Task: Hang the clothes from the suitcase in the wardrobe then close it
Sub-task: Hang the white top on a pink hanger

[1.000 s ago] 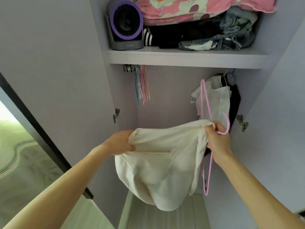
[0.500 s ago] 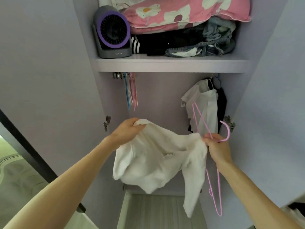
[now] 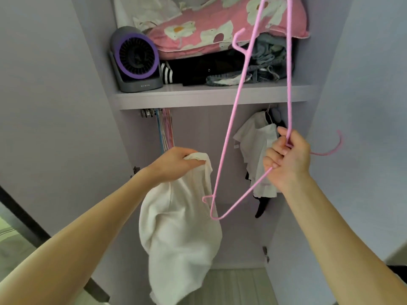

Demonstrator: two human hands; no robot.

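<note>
Fingers [image 3: 272, 154] of right hand [image 3: 288, 159] clenched round the neck of pink hanger [image 3: 239, 102]. It is thin wire with a fuzzy-looking coating. Hook sticks out at 3 o'clock of the hand, and the triangle frame points up toward 12 o'clock, crossing the shelf [image 3: 209, 96]. Probably held by the neck so both shoulders are free to go into the garment.

Left hand [image 3: 174, 164] sits at 9 o'clock of the hanger, its fingers [image 3: 191, 162] grasping a bunched top edge of white garment [image 3: 180, 227]. The rest hangs limp toward 6 o'clock: soft, thickish cloth, creased. Collar or hem in the grip: cannot tell. Hanger's low corner passes in front of the cloth and doesn't look threaded yet. Garment is in the air in front of the open wardrobe [image 3: 198, 137], not hung. Suitcase not clearly in view.

Inside, under the shelf:
- White shirt [image 3: 255, 146] hung at the 3 o'clock end, dark item [image 3: 261, 208] behind it.
- Spare hangers [image 3: 165, 128], blue and pink, bunched at the 9 o'clock end.

On the shelf:
- Grey fan [image 3: 136, 60], hard plastic, purple ring.
- Pink flowered pillow [image 3: 209, 29] on top of dark clothes [image 3: 193, 71] and denim [image 3: 266, 60].

Wardrobe walls smooth, pale lilac.
</note>
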